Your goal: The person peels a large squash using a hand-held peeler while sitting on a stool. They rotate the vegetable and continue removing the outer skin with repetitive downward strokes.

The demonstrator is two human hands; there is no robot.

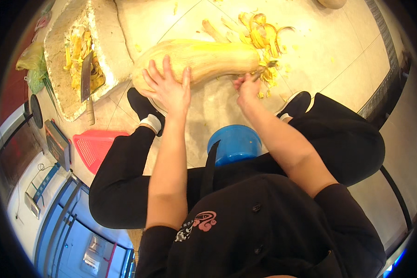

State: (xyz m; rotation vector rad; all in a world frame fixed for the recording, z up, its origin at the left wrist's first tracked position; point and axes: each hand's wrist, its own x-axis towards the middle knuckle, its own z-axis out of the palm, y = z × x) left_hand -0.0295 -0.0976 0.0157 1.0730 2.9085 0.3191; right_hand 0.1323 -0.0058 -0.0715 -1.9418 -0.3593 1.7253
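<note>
A long, pale yellow squash point(208, 60) lies crosswise on the tiled floor before me, its skin largely pared off. My left hand point(170, 85) rests flat on the squash's thick left end, with the fingers spread. At the narrow right end, my right hand point(249, 87) grips a peeler point(259, 74), which is partly hidden by my fingers and the shavings. The blade is close to the squash's lower right edge; whether it touches is unclear. Curled yellow peelings point(264, 33) are heaped just beyond that end, and smaller scraps lie under the peeler.
At left, a cleaver point(86, 78) lies across peelings on a worn pale sack point(116, 45). Below it is a red plastic basket point(93, 147). A blue bucket point(238, 142) is between my legs. Plastic bags point(34, 66) are at far left. A metal floor strip point(385, 41) runs along the right.
</note>
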